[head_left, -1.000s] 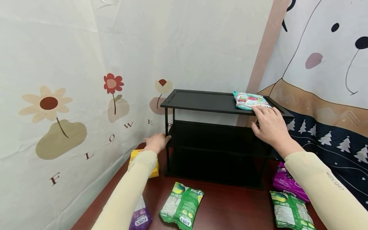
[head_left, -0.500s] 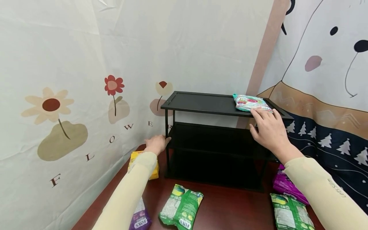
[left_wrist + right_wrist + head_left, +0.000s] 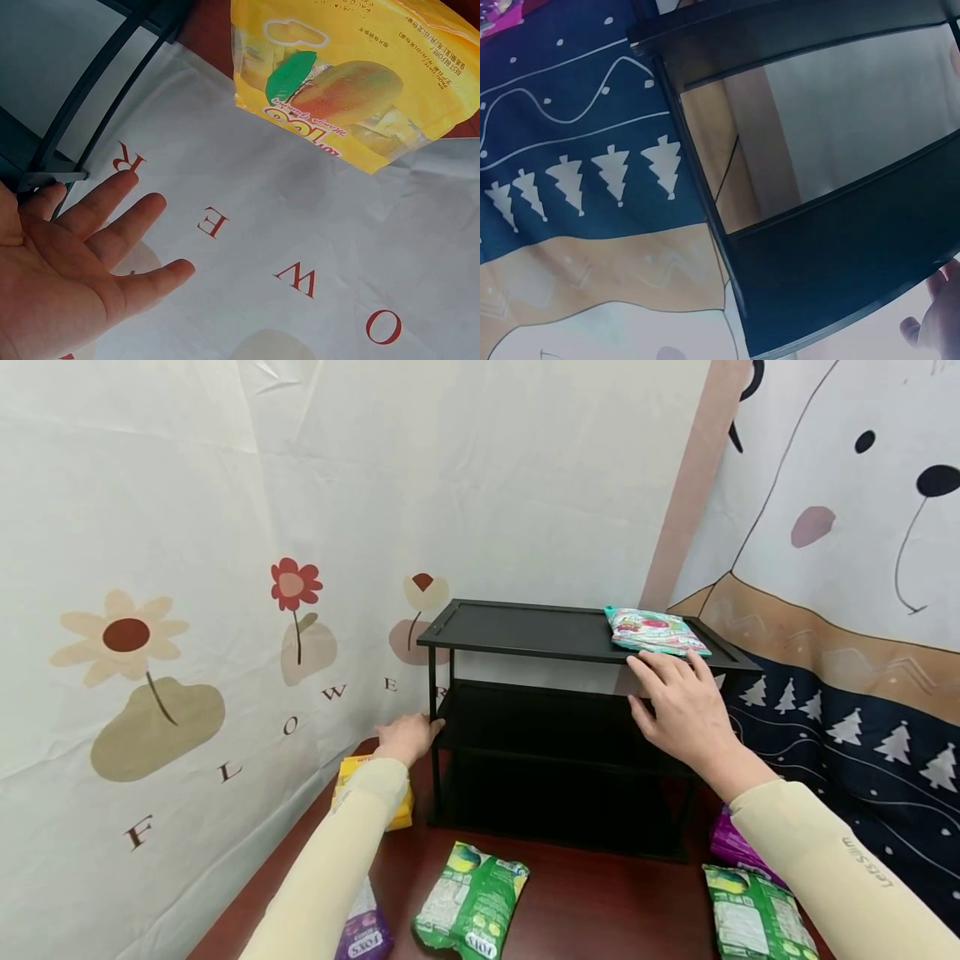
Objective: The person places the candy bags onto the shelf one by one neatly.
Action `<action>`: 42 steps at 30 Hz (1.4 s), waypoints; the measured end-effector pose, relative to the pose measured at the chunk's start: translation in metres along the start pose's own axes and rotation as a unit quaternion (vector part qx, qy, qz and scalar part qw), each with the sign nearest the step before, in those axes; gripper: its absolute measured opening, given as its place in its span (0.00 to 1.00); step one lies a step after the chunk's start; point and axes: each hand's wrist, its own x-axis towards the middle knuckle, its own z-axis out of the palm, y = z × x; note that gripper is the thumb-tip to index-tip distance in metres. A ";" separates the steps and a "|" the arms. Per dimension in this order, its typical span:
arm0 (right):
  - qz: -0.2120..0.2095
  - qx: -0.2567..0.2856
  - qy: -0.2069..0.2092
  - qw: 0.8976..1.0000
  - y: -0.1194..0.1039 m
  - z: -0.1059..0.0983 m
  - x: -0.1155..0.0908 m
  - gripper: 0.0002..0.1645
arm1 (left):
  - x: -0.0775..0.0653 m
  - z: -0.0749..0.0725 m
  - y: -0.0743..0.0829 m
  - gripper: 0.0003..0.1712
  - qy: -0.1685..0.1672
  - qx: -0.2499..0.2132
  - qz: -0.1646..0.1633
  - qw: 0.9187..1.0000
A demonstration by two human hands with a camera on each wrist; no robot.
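Note:
A black three-tier rack (image 3: 525, 625) stands before me, and a teal candy bag (image 3: 656, 632) with red fruit pictures lies on its top board at the right. My left hand (image 3: 407, 739) is at the rack's left front post. Its fingers are spread in the left wrist view, the little finger right at the black frame. My right hand (image 3: 682, 706) has its fingertips at the front edge of the top board, just below the teal bag. The right wrist view catches only part of that hand, at the board's edge. Neither hand grips anything there.
Yellow mango candy bag (image 3: 337, 82) sits left of the rack. On the dark red table (image 3: 592, 893) lie a green bag (image 3: 472, 902), a purple bag (image 3: 366, 927), another green bag (image 3: 757, 914) and a magenta bag (image 3: 738, 843). Printed cloth walls (image 3: 187, 485) stand behind and right.
My right hand has slid left and slightly down along the top board's edge, away from the teal bag. My left hand stays at the post.

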 end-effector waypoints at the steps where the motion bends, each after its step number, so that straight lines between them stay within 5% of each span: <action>1: -0.003 0.000 -0.001 1.000 -0.001 0.000 0.000 0.31 | 0.000 0.000 0.000 0.27 0.000 0.000 -0.001 1.000; 19: -0.046 0.023 -0.033 0.998 -0.021 0.014 -0.021 0.32 | 0.001 0.000 -0.001 0.26 0.006 0.001 0.004 1.000; 42: -0.114 0.054 -0.113 0.986 -0.087 0.055 -0.065 0.34 | 0.003 0.004 -0.002 0.28 0.003 0.001 -0.002 1.000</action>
